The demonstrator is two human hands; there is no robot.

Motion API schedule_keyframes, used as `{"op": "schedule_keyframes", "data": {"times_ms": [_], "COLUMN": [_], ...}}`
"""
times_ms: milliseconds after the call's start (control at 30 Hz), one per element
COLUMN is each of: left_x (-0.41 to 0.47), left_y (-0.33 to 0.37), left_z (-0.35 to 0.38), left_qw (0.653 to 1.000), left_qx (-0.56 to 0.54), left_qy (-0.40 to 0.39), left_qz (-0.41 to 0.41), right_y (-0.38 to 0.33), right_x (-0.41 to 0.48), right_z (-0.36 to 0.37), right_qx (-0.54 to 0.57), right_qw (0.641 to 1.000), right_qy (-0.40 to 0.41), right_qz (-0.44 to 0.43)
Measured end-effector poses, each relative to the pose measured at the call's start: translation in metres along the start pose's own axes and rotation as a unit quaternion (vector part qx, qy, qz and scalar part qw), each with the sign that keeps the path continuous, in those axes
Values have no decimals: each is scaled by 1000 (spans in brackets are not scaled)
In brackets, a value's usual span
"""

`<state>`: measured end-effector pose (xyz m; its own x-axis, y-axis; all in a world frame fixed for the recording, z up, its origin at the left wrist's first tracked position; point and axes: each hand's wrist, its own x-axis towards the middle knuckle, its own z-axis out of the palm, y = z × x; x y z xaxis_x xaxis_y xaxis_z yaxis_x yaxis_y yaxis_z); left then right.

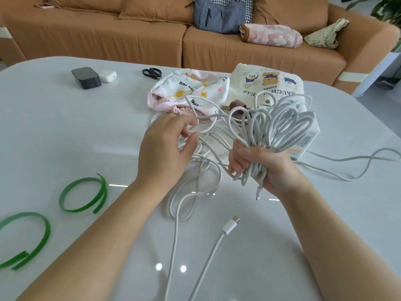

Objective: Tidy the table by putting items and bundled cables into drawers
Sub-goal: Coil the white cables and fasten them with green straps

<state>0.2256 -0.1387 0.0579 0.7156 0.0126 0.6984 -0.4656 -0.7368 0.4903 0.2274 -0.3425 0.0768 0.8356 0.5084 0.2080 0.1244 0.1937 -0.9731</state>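
A glossy pale grey table (65,131) with rounded corners fills the head view, and a long brown sofa (108,35) stands beyond it with three fabric bags on its seat. The right hand (267,168) is clenched around a cable bundle (282,124), many white loops fanning up out of the fist, short ends and one small plug hanging below it. Left of that grip, the left hand (165,148) curls its fingers and thumb around a strand of loose cable (174,235), which sprawls in white coils on the table under and between both hands and trails away past the right of the fist. One white plug (231,227) lies on the table nearer the person than the fist. Just behind the bundle stands one white labelled box (308,142). Beyond the hands lie two printed fabric pouches, a floral pouch (191,88) and a bear pouch (269,81). Farther left of them sit one pair of black scissors (152,72), one small white case (107,76) and one black box (86,77) touching it. Two green straps (104,192) lie curled, well left of the left hand.
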Motion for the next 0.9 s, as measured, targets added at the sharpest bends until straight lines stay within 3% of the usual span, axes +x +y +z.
{"op": "schedule_keyframes", "data": {"times_ms": [233, 467, 600, 767, 833, 900], "left_x": [5, 2, 5, 4, 3, 2], "left_y": [3, -13, -20, -17, -19, -20], "left_z": [2, 6, 6, 8, 7, 4], "left_qw": [996, 999, 998, 998, 998, 999], "left_qx": [-58, 15, 39, 29, 31, 26], "left_qy": [-36, -36, -32, -25, -17, -4], "left_qz": [55, 11, -25, -57, -61, -47], "right_y": [1, 1, -8, -19, -21, -14], "right_x": [-1, 1, 3, 6, 12, 21], "right_z": [1, -1, -4, 8, 13, 15], "right_qx": [39, 12, 90, 171, 142, 78], "right_qw": [998, 999, 992, 979, 988, 992], "right_qy": [-35, -17, 7, -54, -4, 97], "right_qz": [40, -24, -85, -97, -65, -22]}}
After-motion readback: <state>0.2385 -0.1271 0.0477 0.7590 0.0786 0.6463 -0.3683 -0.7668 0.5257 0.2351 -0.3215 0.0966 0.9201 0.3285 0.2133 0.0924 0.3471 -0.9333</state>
